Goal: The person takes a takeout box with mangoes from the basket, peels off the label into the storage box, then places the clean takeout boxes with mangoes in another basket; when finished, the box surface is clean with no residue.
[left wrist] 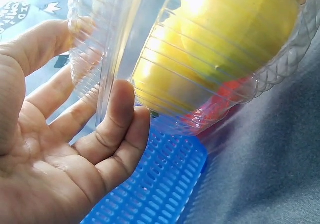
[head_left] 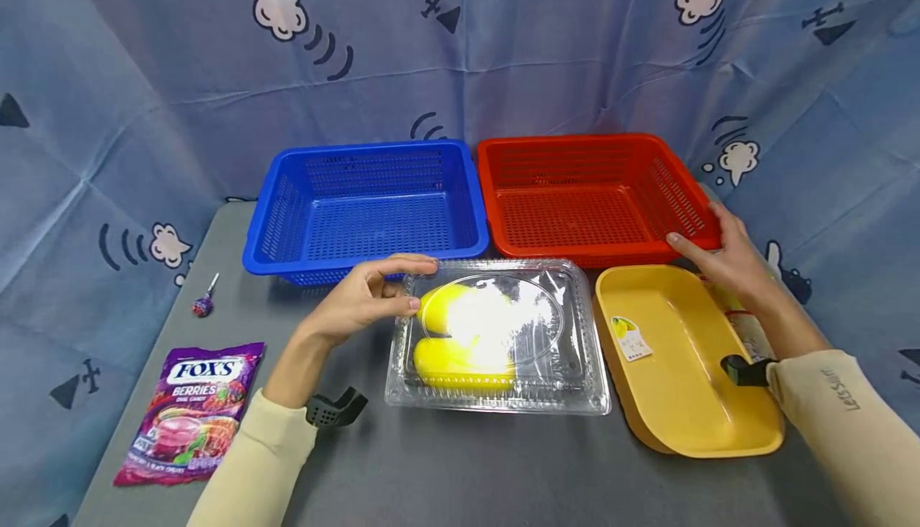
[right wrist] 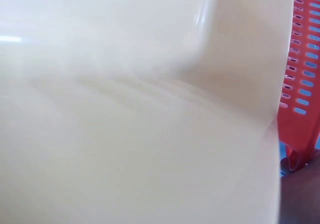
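Observation:
In the head view my left hand point(head_left: 368, 297) pinches the upper left edge of a clear plastic clamshell box point(head_left: 578, 343). Two rounded yellow things, which look like fruit point(head_left: 460, 361), lie inside the box, partly lost in glare. The left wrist view has the box tilted, with my fingers point(left wrist: 117, 116) either side of its lip. Over to the right, my right hand point(head_left: 736, 259) holds the front right corner of a red perforated basket point(head_left: 568, 211), thumb on the rim. A yellow plastic tub point(head_left: 690, 351) with a fruit sticker fills most of the right wrist view.
Left of the red basket stands a blue perforated basket point(head_left: 377, 223). A lollipop point(head_left: 204, 302) and a purple Fox's candy bag point(head_left: 192, 415) lie on the grey table's left side. My right forearm partly hides a packaged item point(head_left: 749, 331) beside the tub. Patterned blue cloth hangs behind.

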`<state>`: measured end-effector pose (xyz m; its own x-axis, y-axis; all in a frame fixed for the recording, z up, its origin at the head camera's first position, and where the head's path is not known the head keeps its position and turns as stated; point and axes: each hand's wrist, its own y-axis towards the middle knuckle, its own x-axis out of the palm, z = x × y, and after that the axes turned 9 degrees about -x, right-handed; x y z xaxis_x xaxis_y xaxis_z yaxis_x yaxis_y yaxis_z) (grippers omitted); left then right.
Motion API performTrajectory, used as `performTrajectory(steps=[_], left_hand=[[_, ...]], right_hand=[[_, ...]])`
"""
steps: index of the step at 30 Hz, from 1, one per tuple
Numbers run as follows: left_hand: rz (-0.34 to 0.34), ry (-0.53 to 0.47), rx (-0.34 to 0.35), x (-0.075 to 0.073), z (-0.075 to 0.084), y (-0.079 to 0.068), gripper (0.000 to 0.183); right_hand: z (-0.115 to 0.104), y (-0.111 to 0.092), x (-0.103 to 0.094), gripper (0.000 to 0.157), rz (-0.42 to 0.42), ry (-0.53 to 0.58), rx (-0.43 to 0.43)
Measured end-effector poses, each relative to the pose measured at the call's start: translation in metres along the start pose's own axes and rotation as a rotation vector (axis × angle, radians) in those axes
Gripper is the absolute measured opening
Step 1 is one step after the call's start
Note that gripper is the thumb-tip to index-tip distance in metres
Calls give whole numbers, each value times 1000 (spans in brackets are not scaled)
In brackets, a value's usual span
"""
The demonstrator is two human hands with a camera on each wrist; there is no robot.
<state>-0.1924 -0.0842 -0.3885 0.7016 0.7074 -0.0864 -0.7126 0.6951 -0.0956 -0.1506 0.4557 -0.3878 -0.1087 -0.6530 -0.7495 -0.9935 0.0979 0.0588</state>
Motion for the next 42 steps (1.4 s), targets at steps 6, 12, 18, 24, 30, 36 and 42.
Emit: performTrajectory(steps=[6, 12, 18, 24, 30, 36, 42], left_hand=[[37, 14, -1, -2, 3, -2, 49], [89, -12, 36, -2, 12, -3, 49], [135, -51, 77, -3, 36, 12, 50], [224, -40, 113, -3, 62, 39, 50], [266, -49, 138, -1, 78, 68, 48], [281, -79, 111, 3, 87, 98, 47], [283, 11, 74, 7, 93, 130, 44]], right_hand=[[-2, -1, -2, 95, -22, 23, -10], [-5, -3, -2, 95, -18, 11, -5], [-1, -2, -2, 97, -5, -4, 3], [-2, -3, -1, 97, 2, -6, -6], [-3, -5, 0, 101, 24, 7, 3], [-3, -4, 0, 101, 28, 17, 9], [-1, -2, 1, 98, 28, 23, -3]])
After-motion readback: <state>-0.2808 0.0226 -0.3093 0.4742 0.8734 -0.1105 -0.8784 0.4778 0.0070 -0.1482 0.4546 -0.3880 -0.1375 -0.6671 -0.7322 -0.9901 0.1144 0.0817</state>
